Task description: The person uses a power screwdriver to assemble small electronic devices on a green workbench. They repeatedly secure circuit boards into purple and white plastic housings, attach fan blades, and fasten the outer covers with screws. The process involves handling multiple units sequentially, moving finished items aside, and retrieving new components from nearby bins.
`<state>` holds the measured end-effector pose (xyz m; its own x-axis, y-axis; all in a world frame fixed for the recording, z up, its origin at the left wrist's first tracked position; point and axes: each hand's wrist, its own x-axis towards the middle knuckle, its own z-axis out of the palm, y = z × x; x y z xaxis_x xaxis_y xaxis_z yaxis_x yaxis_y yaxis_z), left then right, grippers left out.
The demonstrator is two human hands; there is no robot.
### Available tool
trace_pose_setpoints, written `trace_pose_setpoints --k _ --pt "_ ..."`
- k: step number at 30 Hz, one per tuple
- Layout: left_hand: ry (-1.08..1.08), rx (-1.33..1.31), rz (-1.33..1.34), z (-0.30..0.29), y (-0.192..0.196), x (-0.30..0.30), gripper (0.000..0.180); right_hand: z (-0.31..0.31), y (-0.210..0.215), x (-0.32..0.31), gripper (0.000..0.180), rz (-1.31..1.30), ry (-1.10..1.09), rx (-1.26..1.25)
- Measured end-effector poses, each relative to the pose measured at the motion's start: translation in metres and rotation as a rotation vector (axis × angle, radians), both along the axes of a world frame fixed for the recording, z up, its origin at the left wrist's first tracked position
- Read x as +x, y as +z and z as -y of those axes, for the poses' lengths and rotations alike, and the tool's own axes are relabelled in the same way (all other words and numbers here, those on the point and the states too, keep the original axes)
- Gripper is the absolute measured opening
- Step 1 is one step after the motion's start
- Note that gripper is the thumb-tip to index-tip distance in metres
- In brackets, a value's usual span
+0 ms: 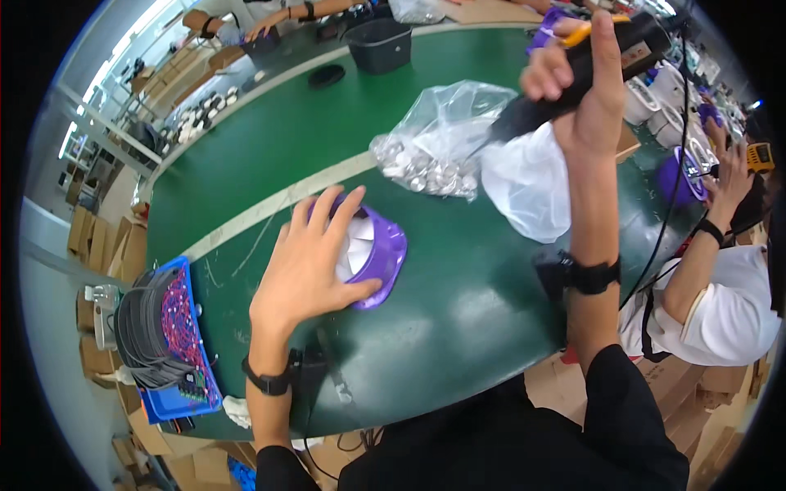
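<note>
My left hand [303, 270] lies over a purple plastic housing [393, 254], its fingers across the far rim and its thumb on the near side. White material [357, 245] shows inside the housing, which rests on the green table. Raised at the upper right, my right hand [585, 98] is closed around a black electric screwdriver [630, 49] with an orange lever. The tool slants down to the left, and its tip is blurred above the bags. Under it lie a clear bag of small silvery round parts [426, 168] and a white translucent bag [528, 184].
A blue tray [209, 368] with grey cables and red-and-blue wires stands at the table's left edge. At the far side are a black bin [378, 47] and a black disc [327, 76]. A co-worker in white [712, 303] is at the right; a dark cable [675, 180] hangs nearby.
</note>
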<state>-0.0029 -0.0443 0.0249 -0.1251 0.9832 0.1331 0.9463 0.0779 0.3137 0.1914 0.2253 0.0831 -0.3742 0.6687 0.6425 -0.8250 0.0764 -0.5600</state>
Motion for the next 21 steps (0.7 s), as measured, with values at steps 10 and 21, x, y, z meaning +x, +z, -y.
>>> trace_pose_setpoints --k 10,21 --pt "-0.136 -0.024 -0.013 -0.018 -0.009 -0.012 0.105 0.092 -0.008 -0.075 0.039 0.464 0.131 -0.071" --pt "-0.168 0.094 -0.036 -0.02 -0.016 -0.014 0.1 0.095 -0.01 -0.074 0.041 0.457 0.132 -0.05"
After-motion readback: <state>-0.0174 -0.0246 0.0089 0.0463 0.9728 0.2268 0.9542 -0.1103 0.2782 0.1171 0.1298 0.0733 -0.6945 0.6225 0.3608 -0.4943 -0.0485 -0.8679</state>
